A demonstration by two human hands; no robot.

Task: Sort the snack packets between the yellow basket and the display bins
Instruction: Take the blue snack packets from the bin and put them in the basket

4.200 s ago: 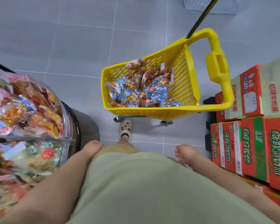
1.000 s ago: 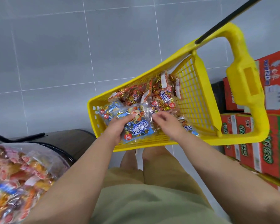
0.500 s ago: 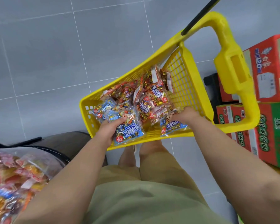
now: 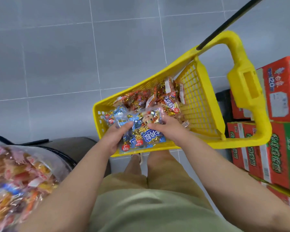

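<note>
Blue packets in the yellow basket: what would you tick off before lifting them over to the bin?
1. Left hand grips blue packets: ok.
2. Right hand grips them too: ok.
3. Packets carried away from yellow basket: not ok, they are over its near rim.
4. Red packets left in basket: ok.
5. Room in display bin: cannot tell, blurred.

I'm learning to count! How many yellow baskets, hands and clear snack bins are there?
Yellow basket: 1
Hands: 2, the left hand and right hand, both gripping the blue snack packets
Clear snack bin: 1
Total: 4
</note>
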